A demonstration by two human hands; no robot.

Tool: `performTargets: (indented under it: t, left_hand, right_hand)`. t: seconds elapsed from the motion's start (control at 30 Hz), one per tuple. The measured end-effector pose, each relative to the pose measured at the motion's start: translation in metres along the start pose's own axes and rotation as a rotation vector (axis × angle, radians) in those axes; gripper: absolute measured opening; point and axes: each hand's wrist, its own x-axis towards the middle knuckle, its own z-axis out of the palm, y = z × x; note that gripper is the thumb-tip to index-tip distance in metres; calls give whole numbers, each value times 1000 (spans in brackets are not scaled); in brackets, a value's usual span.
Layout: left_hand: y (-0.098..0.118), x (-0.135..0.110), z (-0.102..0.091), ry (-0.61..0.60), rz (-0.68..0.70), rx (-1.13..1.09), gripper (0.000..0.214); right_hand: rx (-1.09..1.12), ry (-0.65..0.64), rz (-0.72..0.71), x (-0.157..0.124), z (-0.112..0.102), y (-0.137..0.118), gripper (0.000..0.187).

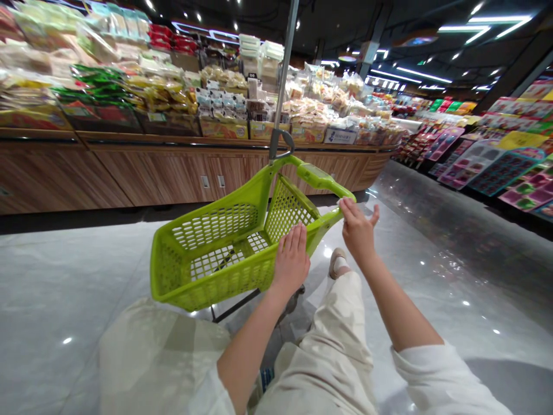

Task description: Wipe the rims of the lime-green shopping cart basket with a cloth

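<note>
- The left hand (291, 260) sits flat on the near rim of a lime-green plastic mesh shopping basket (216, 271), and its fingers (294, 237) are open and spread, pressing down rather than wrapping around anything.
- The right hand (358, 233) is at the basket's right corner. Its fingers (348, 206) curl onto the green rim while the thumb sticks out to the side, but honestly I can't tell if they're fully closed around it.
- The basket is right in front of the person, just past the knees, with its long axis running from lower left up to the right. It rides on a wheeled frame (235, 305), mostly hidden underneath.
- The right hand is the nearer one to the padded handle (317, 176), which is just beyond those fingers. The left hand is a bit further from it.
- A metal pole (283, 75) rises from the far side of the basket.
- Cream trousers (328, 346) and a beige shoe (337, 260) show below the hands.
- Ahead, packaged snacks (173, 95) are piled on a wood-fronted counter (173, 176), with colorful boxed goods (510, 167) off to the right, all above a shiny tiled floor (64, 276).
</note>
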Motion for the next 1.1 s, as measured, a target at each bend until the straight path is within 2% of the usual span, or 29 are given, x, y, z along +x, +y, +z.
performTargets:
  t: [0.1,0.17,0.23,0.3,0.37,0.4,0.43,0.53,0.6,0.67,0.73,0.8,0.87,0.93,1.0,1.03,1.1]
  left_hand:
    - [1,0,1,-2,-13,2,79]
    - [0,-1,1,-7,-5,-2,77]
    - [-1,-1,1,-11,5,-3,75]
    - [-1,-1,2,-11,10,-3,76]
    - [0,-1,4,-4,8,-7,78]
    - [1,-1,4,-1,6,-11,79]
    - [1,-1,4,0,3,-15,79]
    - [2,-1,3,0,-7,-22,78]
    - [2,-2,3,1,-8,-25,77]
    - [1,-2,3,0,-6,-24,78]
    - [1,-2,3,2,-5,-22,78]
    - [2,-2,5,12,-5,-23,79]
    - [3,-1,5,20,-5,-26,80]
    - [3,-1,5,21,-5,-25,81]
    - [2,-1,4,20,-4,-26,81]
    - [2,-2,3,20,-3,-28,80]
    - [1,-2,3,16,3,-31,79]
  right_hand:
    - [46,-116,-224,-15,2,-32,59]
    - [59,-161,-299,-15,-1,-30,58]
    - [40,-122,-223,-7,-5,-10,58]
    - [6,-42,-57,1,-6,10,61]
    - [-20,17,56,3,-3,13,63]
    - [-22,19,57,0,-1,5,63]
    - [-16,3,17,-5,1,-6,62]
    - [35,-107,-229,-19,3,-38,58]
    - [51,-152,-308,-18,0,-37,57]
    - [31,-116,-219,-8,-4,-17,57]
    - [-3,-36,-44,2,-5,7,58]
    - [-26,23,62,5,-3,14,58]
    - [-22,9,-2,-3,0,1,59]
    - [6,-57,-181,-15,2,-21,58]
    - [33,-121,-333,-22,2,-32,59]
    - [36,-127,-354,-22,1,-30,59]
    - [22,-80,-275,-14,-1,-11,60]
